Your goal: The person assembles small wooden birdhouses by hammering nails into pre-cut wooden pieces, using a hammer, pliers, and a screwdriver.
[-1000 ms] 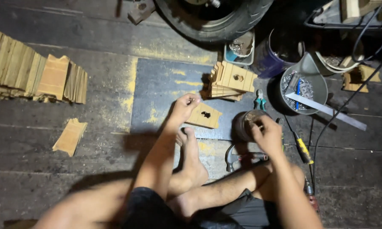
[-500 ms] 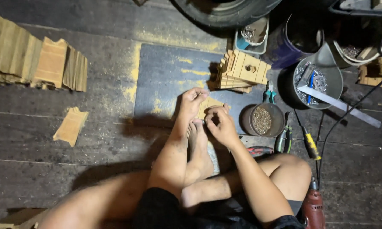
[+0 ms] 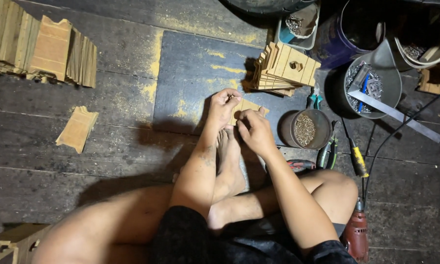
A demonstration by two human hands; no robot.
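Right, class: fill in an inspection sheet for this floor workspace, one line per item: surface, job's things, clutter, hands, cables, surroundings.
Surface: dark wooden floor with a dark mat, sawdust on both.
Job's things: small wooden piece on the mat, tin of small metal fasteners beside it.
Clutter: stack of wooden pieces, loose wooden piece, bucket of hardware, metal ruler.
Hands: left hand and right hand both on the small wooden piece; grip unclear.
Cables: black cable running to the drill.
Surroundings: row of wooden pieces far left.
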